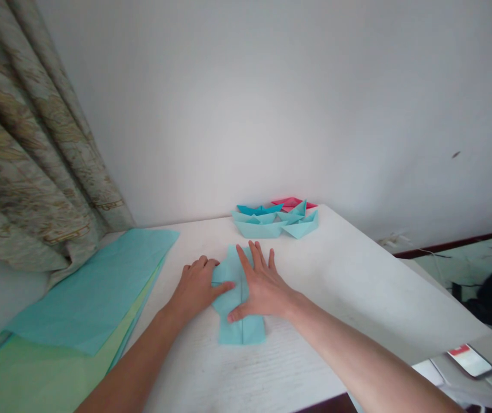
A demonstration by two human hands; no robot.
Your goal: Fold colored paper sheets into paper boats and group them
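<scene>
Folded blue paper (239, 332) flat beneath both hands' fingers (246, 261); right's spread wide, left's bent.

This is looking like a room in a home: a patterned curtain (34, 137) is hanging at ten o'clock, a plain pale wall (246, 103) is rising at twelve, and a white table (336, 275) is standing against it, paper boats (260, 226) sitting near its far edge.

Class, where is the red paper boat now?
In the head view, right of centre, the red boat sits on the table by the wall, behind light-blue boats.
</scene>
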